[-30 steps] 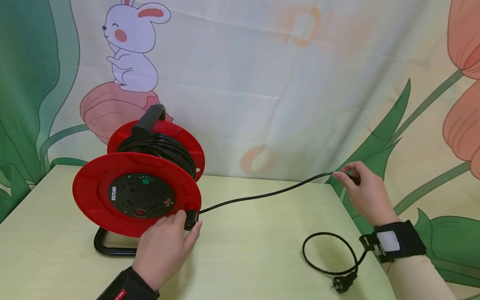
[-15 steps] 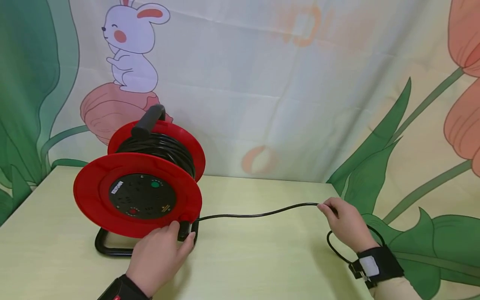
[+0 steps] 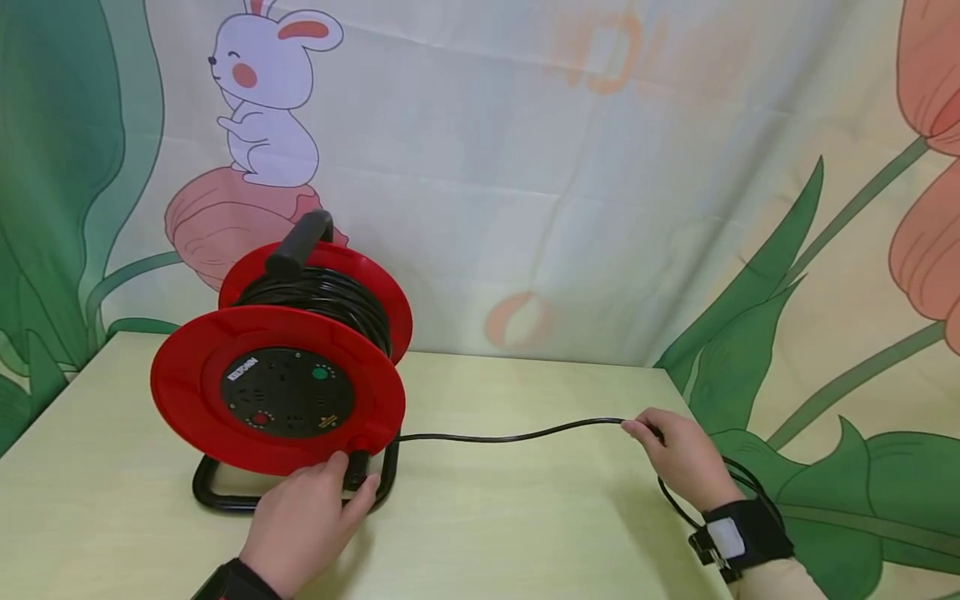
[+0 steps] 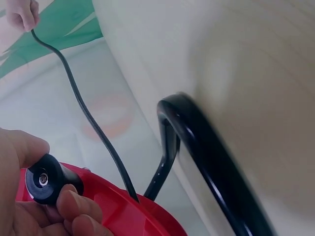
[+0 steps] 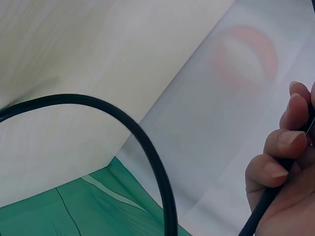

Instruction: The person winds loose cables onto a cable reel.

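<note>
Under both of your hands lies the pale yellow-green table (image 3: 525, 517), and behind it hangs the printed backdrop (image 3: 570, 167) with a rabbit, tulips and green leaves.

The biggest thing on the table is the red cable reel (image 3: 277, 387), standing upright just beyond your left hand on its black tube stand (image 3: 217, 492), well apart from your right hand. Its black carry handle (image 3: 298, 237) sticks up at the top, away from you, and black cable is wound between the two red discs. The black socket panel (image 3: 287, 393) faces you, with a green dot and a red dot on it.

From the lower edge of the reel, beside your left hand, the black cable (image 3: 510, 435) runs low over the table across to your right hand, then loops on past your right wrist toward the table's corner; the end of it is hidden there.

Your left hand (image 3: 307, 521) is at the reel's lower rim, thumb and curled fingers pinching the small black crank knob (image 4: 45, 178); the left wrist view shows the knob clamped between them, with the stand's tube close beside it.

Your right hand (image 3: 678, 458) rests near the table's far right edge, fingers curled round the cable, gripping it; the right wrist view shows the fingertips (image 5: 275, 169) bent over the cord.
</note>
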Demonstrator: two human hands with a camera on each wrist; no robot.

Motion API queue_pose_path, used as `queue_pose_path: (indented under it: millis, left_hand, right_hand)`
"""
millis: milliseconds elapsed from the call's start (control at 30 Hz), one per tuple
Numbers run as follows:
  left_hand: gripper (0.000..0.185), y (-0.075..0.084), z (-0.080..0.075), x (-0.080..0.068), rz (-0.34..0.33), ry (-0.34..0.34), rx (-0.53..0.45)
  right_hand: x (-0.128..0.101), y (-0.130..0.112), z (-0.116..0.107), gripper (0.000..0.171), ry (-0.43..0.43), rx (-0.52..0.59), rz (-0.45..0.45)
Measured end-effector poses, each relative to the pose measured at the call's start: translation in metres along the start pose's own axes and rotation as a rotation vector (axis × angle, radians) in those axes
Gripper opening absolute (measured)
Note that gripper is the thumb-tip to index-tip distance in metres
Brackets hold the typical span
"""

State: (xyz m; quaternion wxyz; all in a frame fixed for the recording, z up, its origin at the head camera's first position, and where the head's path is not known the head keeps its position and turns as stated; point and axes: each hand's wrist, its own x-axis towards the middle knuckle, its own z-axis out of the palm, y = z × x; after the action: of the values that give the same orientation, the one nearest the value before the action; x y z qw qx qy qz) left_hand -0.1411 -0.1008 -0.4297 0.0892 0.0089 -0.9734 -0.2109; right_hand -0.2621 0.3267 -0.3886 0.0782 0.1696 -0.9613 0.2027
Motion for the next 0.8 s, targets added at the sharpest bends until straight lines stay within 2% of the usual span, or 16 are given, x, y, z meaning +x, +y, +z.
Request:
queue_pose_path:
  millis: [367,800]
  left_hand:
    - [0.034,-0.015,0.001,-0.004,-0.069,-0.079,-0.004]
    - [0.033,-0.025,0.002,-0.008,-0.098,-0.107,-0.011]
  right_hand:
    - [0.004,-0.008,0.01,0.02,-0.043,-0.003,0.018]
    - [0.002,-0.009,0.02,0.023,-0.062,0.022,0.004]
